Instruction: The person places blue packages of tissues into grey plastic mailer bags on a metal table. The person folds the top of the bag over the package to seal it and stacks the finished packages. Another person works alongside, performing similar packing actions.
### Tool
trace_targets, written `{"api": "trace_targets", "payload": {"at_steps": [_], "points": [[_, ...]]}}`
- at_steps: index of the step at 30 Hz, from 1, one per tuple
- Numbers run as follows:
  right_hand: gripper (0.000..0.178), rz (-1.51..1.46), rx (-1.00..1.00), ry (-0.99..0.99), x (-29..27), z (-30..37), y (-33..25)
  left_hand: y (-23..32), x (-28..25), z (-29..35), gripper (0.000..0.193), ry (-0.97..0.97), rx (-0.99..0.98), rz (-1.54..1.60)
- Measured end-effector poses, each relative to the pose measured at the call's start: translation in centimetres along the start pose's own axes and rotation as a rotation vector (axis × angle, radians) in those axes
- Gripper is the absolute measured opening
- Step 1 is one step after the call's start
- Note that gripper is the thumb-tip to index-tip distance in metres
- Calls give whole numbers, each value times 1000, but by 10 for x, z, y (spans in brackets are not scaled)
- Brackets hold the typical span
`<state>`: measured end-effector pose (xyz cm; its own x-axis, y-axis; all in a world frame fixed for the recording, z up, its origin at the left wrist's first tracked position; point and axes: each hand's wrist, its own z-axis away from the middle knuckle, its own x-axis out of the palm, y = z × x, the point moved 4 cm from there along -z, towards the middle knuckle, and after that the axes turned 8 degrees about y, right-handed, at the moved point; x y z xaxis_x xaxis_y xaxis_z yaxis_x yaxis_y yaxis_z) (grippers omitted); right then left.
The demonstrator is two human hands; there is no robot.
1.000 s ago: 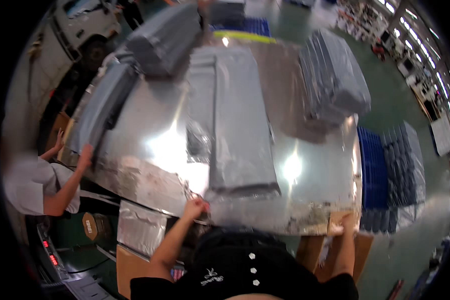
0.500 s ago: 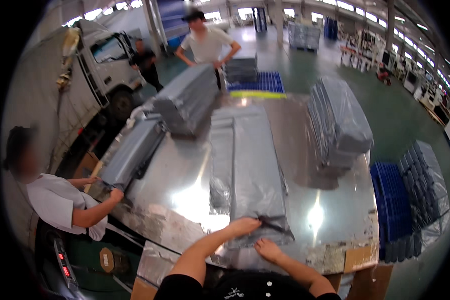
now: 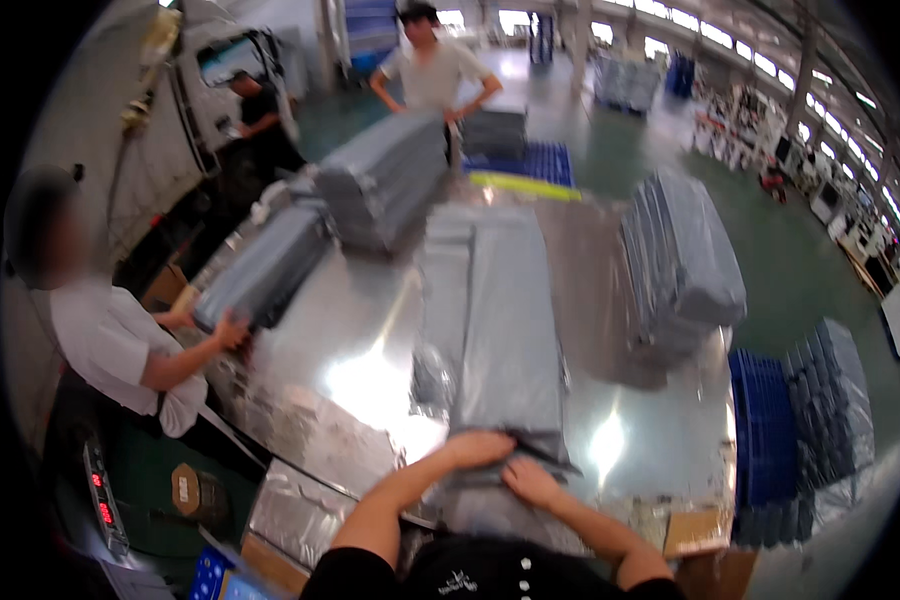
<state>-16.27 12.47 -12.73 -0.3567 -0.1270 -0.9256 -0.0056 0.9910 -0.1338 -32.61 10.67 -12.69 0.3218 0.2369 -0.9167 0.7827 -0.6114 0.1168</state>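
Note:
A long, flat grey plastic bag (image 3: 515, 330) lies lengthwise on the metal table in front of me. Its near end is folded into dark, crumpled layers. My left hand (image 3: 478, 449) is closed on that folded end, fingers pointing right. Just to its right and nearer me, my right hand (image 3: 532, 482) has its fingers curled at the same end, closed on the plastic. Both sets of fingertips are partly hidden in the folds. Along the left side of the bag runs another grey plastic layer (image 3: 440, 300), with a clear, wrinkled part near its lower corner.
Tall stacks of grey packages stand at the back left (image 3: 380, 185) and right (image 3: 680, 265) of the metal table (image 3: 610, 400). A co-worker (image 3: 120, 340) handles a long grey bundle (image 3: 270, 265) on the left. Another person (image 3: 435, 75) stands beyond. Blue pallets (image 3: 765, 430) sit right.
My right hand has moved in closer to my left, and the bag's near end is folded further back. The co-worker's hands have shifted on the grey bundle.

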Motion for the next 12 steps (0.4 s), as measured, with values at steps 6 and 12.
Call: {"api": "trace_targets", "payload": {"at_steps": [6,12], "points": [[27,-415,273,297,-71,-52,34,-8,-57,13,29,-79,-608,605],[22,-530,609,178,-64,-85,101,-53,-90,76,38,-120,-884,796]]}}
